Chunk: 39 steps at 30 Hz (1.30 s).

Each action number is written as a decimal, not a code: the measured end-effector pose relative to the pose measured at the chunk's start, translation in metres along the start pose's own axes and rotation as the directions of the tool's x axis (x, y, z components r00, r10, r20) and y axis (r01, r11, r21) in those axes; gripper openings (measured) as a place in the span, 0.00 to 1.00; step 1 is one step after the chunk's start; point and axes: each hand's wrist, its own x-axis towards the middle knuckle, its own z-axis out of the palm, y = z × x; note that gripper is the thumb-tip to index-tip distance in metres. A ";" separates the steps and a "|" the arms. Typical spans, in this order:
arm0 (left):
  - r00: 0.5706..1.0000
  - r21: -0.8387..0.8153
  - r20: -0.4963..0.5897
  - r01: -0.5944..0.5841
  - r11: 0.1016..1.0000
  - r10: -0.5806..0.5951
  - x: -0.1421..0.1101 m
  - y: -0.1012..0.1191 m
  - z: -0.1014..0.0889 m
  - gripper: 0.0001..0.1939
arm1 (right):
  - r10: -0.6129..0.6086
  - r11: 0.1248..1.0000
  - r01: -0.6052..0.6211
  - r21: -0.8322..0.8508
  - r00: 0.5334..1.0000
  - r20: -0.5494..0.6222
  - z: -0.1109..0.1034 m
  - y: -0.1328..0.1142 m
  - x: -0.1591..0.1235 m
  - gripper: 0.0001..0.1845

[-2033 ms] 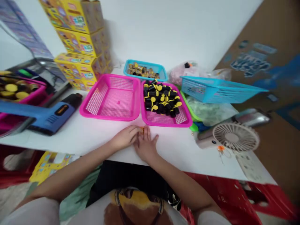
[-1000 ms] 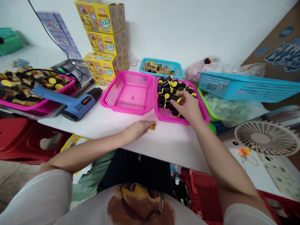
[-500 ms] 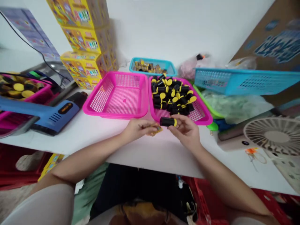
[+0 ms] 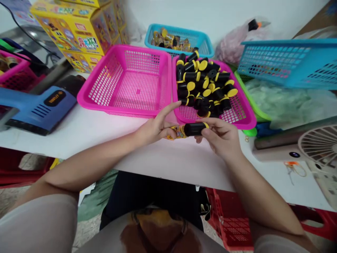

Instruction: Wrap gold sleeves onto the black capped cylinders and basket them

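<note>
Head view, forward (and down), above table [image 4: 168, 161]

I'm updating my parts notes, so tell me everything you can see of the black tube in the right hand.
The black tube is a short, shiny cylinder, apparently plastic, with a yellow end. The right hand pinches it near that end, roughly level, before the pink basket of similar tubes. Its other end meets a printed wrapper; whether it's inside is unclear.

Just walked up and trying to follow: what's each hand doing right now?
Left hand: pinching a printed yellow wrapper.
Right hand: closed on a black tube with a yellow end.
</note>
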 end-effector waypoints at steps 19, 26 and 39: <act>0.995 -0.013 -0.063 -0.078 0.997 0.078 -0.009 0.018 0.017 0.48 | -0.068 0.968 0.077 -0.240 0.997 0.049 0.015 -0.003 -0.009 0.24; 0.982 0.035 -0.169 -0.076 0.996 0.081 -0.009 0.019 0.024 0.43 | -0.102 0.950 0.053 -0.308 0.984 -0.146 0.029 0.001 -0.015 0.14; 0.979 -0.632 0.125 0.206 0.748 -0.163 -0.004 0.020 0.035 0.63 | -0.322 0.852 0.398 -0.340 0.910 0.260 0.021 0.003 -0.014 0.26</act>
